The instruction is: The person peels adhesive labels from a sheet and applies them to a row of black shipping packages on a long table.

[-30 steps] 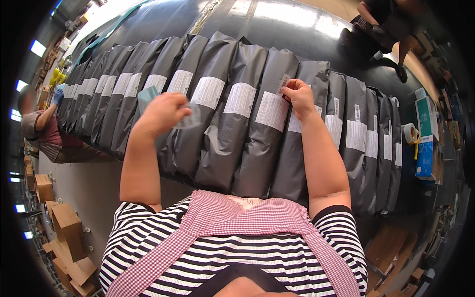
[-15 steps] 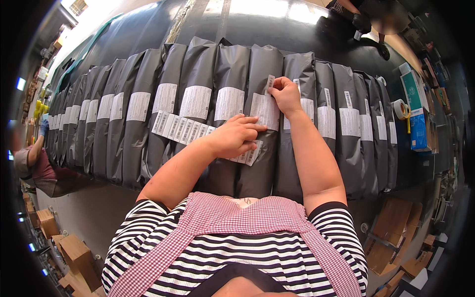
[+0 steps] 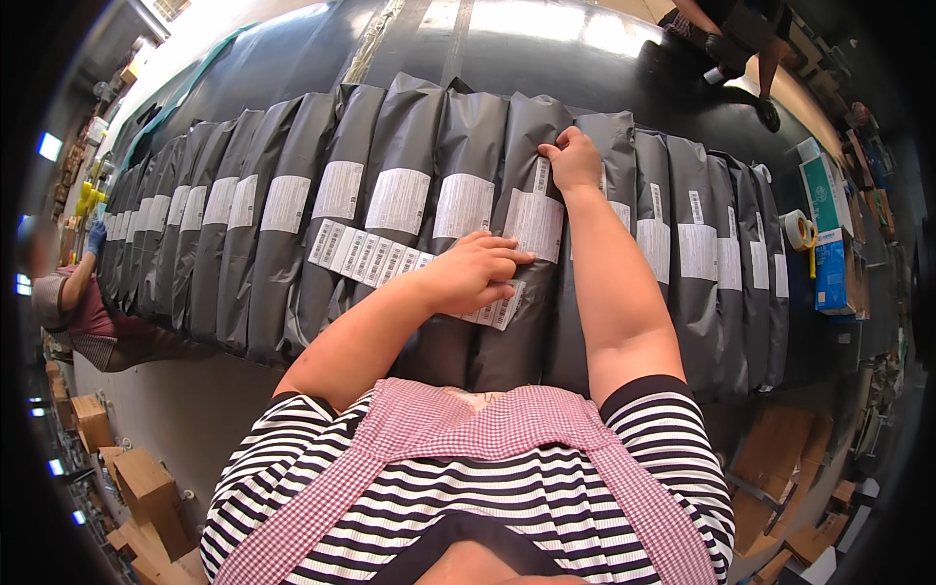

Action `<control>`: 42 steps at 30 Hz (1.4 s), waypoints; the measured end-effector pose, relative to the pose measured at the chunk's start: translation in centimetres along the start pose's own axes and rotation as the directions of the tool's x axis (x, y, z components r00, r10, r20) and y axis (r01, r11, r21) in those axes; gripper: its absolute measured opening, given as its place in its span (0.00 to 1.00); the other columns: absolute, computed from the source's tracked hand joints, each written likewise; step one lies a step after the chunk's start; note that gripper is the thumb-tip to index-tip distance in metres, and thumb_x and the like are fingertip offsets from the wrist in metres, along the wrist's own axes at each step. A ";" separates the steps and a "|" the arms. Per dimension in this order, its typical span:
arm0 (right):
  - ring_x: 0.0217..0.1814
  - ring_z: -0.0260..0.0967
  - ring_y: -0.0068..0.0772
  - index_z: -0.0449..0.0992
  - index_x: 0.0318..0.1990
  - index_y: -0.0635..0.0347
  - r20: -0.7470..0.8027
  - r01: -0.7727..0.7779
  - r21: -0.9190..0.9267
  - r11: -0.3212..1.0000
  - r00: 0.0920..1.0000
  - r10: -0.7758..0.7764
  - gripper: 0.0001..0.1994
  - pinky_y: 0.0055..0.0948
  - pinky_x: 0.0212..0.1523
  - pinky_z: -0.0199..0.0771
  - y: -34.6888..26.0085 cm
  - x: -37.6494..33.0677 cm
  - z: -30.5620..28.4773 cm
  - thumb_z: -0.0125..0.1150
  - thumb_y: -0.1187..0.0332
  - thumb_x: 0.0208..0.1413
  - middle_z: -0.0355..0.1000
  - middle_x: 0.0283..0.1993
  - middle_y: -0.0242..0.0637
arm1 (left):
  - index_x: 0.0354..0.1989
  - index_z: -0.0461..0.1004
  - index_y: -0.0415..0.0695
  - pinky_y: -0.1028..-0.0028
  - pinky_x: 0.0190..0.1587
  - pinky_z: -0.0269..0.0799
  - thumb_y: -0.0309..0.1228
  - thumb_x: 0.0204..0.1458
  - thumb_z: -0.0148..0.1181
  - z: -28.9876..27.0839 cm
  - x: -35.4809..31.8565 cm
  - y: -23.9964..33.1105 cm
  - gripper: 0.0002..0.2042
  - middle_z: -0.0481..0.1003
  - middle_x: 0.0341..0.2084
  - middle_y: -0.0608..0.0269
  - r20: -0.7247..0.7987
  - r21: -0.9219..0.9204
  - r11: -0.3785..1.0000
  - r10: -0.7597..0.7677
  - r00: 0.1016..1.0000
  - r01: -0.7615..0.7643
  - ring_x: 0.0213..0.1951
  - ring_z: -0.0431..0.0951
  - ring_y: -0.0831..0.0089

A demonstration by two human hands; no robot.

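My left hand (image 3: 476, 273) lies palm down with fingers stretched out, its fingertips on the white label (image 3: 532, 229) of a grey plastic mailer bag (image 3: 531, 127). Beneath that hand runs a sheet of small barcode stickers (image 3: 366, 255), its middle hidden; it lies across several bags. A single barcode sticker (image 3: 541, 175) sits upright on the bag, just above the white label. Beside its upper end is my right hand (image 3: 575, 161), fingers curled and thumb pointing left, with nothing visible in them.
Packed grey bags stand in a long row on the dark table (image 3: 546, 58), each with a white label. At right are a tape roll (image 3: 798, 230), a blue box (image 3: 832, 273) and a green box (image 3: 824, 185). Co-workers stand at far left and upper right. Cardboard boxes (image 3: 151, 497) lie lower left.
My right hand has moved up and slightly right, off the barcode sticker, which stays on the bag. My left hand keeps its place on the label. The view has shifted slightly.
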State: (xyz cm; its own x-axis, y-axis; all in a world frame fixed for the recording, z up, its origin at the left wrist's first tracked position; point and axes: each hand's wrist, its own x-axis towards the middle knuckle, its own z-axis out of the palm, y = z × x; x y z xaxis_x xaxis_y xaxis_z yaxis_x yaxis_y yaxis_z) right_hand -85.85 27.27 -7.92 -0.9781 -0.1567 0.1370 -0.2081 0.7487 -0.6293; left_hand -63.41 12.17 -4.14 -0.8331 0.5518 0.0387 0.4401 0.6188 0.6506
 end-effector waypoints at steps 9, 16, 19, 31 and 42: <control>0.35 0.69 0.16 0.78 0.38 0.63 0.430 -0.155 0.750 0.643 0.853 -0.296 0.08 0.19 0.37 0.70 -4.8 -12.2 -5.7 0.70 0.68 0.56 0.76 0.35 0.26 | 0.27 0.74 0.38 0.63 0.32 0.69 0.39 0.52 0.68 -2.7 -2.4 1.2 0.16 0.72 0.22 0.52 -0.351 -0.492 0.845 -0.410 0.842 0.207 0.26 0.72 0.54; 0.31 0.68 0.15 0.74 0.36 0.62 0.433 -0.154 0.659 0.736 0.878 -0.204 0.12 0.19 0.34 0.70 -7.4 -16.7 -6.2 0.73 0.73 0.47 0.73 0.30 0.26 | 0.28 0.75 0.38 0.66 0.35 0.71 0.38 0.50 0.70 -3.9 -3.9 0.7 0.15 0.76 0.25 0.54 -0.390 -0.162 0.917 -0.400 0.830 0.366 0.30 0.77 0.63; 0.38 0.72 0.17 0.73 0.40 0.64 0.467 -0.207 0.683 0.700 0.861 -0.201 0.12 0.19 0.40 0.74 -9.5 -17.3 -6.1 0.68 0.79 0.50 0.75 0.35 0.30 | 0.33 0.77 0.38 0.68 0.39 0.73 0.34 0.52 0.68 -4.3 -4.8 0.5 0.11 0.79 0.29 0.56 -0.383 -0.311 0.899 -0.415 0.825 0.308 0.34 0.79 0.67; 0.35 0.72 0.17 0.73 0.33 0.61 0.551 -0.278 0.678 0.681 0.805 -0.220 0.09 0.20 0.38 0.73 -11.4 -17.8 -4.3 0.70 0.79 0.49 0.75 0.32 0.29 | 0.39 0.77 0.38 0.75 0.44 0.72 0.20 0.51 0.64 -6.0 -7.6 -1.1 0.07 0.78 0.33 0.68 -0.310 -0.713 0.697 -0.404 0.861 0.070 0.38 0.75 0.81; 0.32 0.69 0.16 0.74 0.31 0.64 0.404 -0.162 0.631 0.758 0.904 -0.143 0.05 0.21 0.34 0.68 -11.2 -17.4 -2.3 0.65 0.75 0.55 0.75 0.29 0.30 | 0.31 0.75 0.40 0.68 0.38 0.73 0.33 0.54 0.65 -7.2 -7.4 -1.6 0.09 0.79 0.30 0.59 -0.340 -0.310 0.831 -0.551 0.762 0.462 0.32 0.78 0.67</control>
State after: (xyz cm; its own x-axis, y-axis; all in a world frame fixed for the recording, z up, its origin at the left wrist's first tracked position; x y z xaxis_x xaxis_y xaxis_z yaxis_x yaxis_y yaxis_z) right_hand -66.48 23.05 -1.51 -0.8559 -0.5083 -0.0952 -0.0016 0.1868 -0.9824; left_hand -60.36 3.11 0.00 -0.9914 -0.1101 -0.0713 -0.1233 0.5961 0.7934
